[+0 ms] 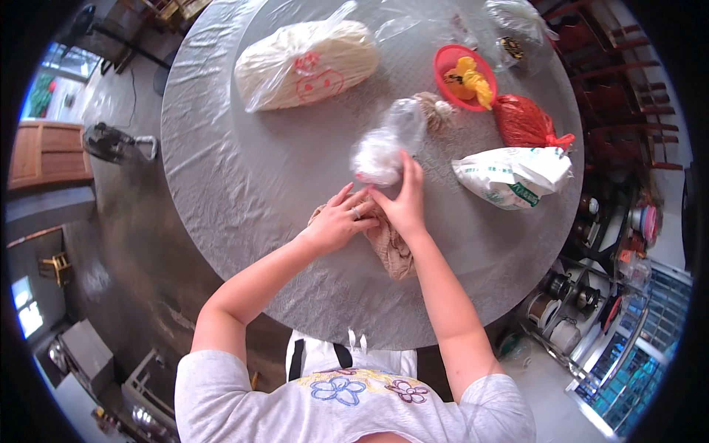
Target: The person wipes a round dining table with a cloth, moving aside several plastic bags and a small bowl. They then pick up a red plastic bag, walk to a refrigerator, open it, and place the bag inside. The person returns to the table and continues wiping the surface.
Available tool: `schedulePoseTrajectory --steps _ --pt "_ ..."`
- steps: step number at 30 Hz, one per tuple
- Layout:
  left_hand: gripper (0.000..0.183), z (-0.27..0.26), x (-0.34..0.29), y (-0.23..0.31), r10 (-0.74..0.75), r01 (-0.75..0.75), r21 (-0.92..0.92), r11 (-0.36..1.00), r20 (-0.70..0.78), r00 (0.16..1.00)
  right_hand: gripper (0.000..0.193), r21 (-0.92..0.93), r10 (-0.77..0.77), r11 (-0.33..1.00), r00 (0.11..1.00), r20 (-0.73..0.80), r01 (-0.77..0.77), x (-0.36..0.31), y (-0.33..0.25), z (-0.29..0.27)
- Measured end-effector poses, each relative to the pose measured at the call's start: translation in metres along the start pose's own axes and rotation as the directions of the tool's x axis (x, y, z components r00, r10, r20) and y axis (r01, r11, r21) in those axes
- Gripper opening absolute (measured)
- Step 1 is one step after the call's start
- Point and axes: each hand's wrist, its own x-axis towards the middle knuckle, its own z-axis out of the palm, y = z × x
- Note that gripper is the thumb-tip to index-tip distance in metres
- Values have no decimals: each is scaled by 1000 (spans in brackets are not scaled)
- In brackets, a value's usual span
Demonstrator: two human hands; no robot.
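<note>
My left hand (340, 221) lies palm down over a crumpled brown cloth (391, 255), its fingers bent onto the fabric, with a ring on one finger. The cloth rests on the grey table, and part of it is hidden under the hand. My right hand (402, 203) has its thumb and fingers around the near side of a bunched clear plastic bag (380, 155). The bag is slightly blurred, and I cannot make out what is inside. Just beyond it sits a small brownish bundle (436, 112). My two hands are nearly touching.
The round table (221, 199) wears a shiny grey cover. A big pale-filled plastic bag (306, 65) stands far left. At right are a red bowl (449, 55) with yellow contents, a red bag (524, 122) and a white bag (509, 177). A pot rack (565, 332) stands beside the table.
</note>
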Motion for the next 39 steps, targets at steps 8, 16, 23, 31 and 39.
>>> schedulePoseTrajectory --steps 8,16,23,31,39 --pt "38 -4 73 -22 -173 175 -2 985 -162 972 56 12 -216 975 954 -207 223 70 13 -28" --pt "70 -64 223 -37 -174 77 -189 979 -576 798 57 -300 -215 952 820 -531 56 165 60 -117" --pt "47 -50 336 -95 -174 114 -191 975 -335 926 48 -593 -230 793 833 -503 -139 218 73 -108" --pt "20 -9 359 -117 -131 178 142 974 -288 949 44 -513 252 788 939 -234 -340 242 102 -94" --pt "61 -28 334 -102 -210 208 -34 978 -243 947 71 -478 395 756 894 -213 -448 237 81 -98"
